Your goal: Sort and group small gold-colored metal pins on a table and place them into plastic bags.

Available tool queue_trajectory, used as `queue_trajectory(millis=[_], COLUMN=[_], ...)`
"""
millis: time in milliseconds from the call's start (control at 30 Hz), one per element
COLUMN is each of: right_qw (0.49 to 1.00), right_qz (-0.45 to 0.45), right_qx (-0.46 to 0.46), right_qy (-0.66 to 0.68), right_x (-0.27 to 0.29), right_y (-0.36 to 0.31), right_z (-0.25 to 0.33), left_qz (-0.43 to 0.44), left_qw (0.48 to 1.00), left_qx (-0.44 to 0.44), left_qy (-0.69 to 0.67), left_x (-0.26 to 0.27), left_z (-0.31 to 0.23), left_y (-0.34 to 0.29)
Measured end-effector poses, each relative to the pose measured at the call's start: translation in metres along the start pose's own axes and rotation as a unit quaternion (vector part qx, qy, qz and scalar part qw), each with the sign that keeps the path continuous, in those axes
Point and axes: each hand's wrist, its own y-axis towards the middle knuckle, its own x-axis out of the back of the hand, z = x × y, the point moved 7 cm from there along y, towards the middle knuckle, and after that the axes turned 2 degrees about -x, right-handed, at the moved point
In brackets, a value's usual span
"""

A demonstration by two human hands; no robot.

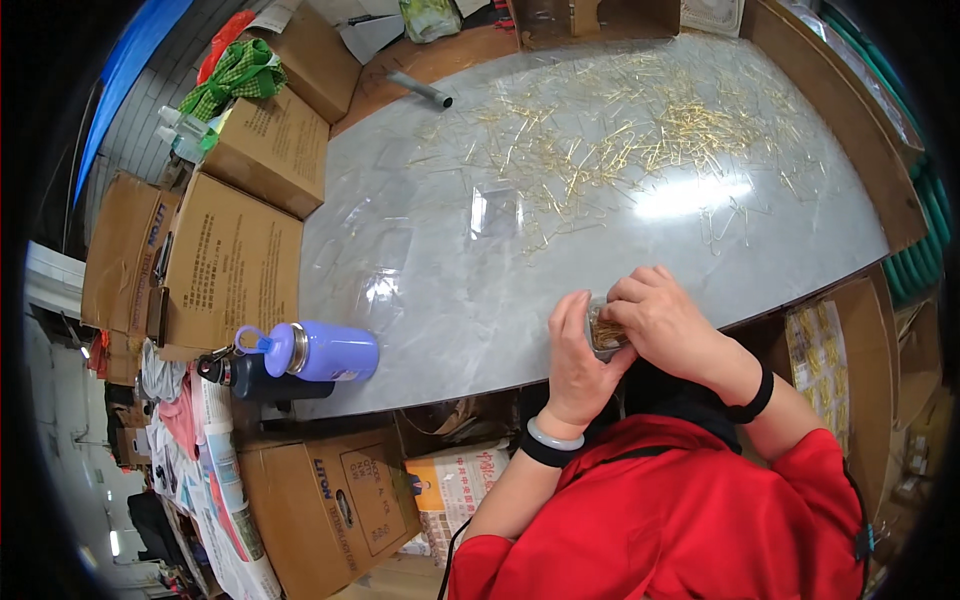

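Note:
Close to the table's near edge, my left hand (575, 362) is closed around a small clear plastic box (607, 352). Thin gold wire pieces (603, 333) show inside it. My right hand (662, 322) bends over the box from the right, its fingers curled and pressed onto the wire pieces at the opening. Those fingertips are partly hidden. Beyond both hands, a loose pile of gold wire pieces (690, 135), some bent at the end like hooks, spreads over the grey table (430, 290).
A clear plastic box (497, 213) and thin transparent pieces (380, 240) lie left of the pile. A grey tube (420, 90) rests farther back. A purple bottle (335, 352) and a black bottle (265, 378) lie at the left edge. Cardboard boxes (235, 260) line the left; a cardboard wall (840, 110) borders the right.

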Motion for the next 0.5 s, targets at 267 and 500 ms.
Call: queue_trajectory(millis=[267, 500], right_qw=[0.996, 0.996], right_qz=[-0.049, -0.006], right_qx=[-0.050, 0.034], right_qy=[0.047, -0.078], right_x=[0.020, -0.003], right_y=[0.016, 0.032], right_z=[-0.011, 0.012], left_qz=[-0.038, -0.031], left_qw=[0.998, 0.999], left_qx=[-0.034, -0.014], left_qy=[0.035, 0.042], left_x=[0.005, 0.007], left_z=[-0.007, -0.006], left_y=[-0.001, 0.000])
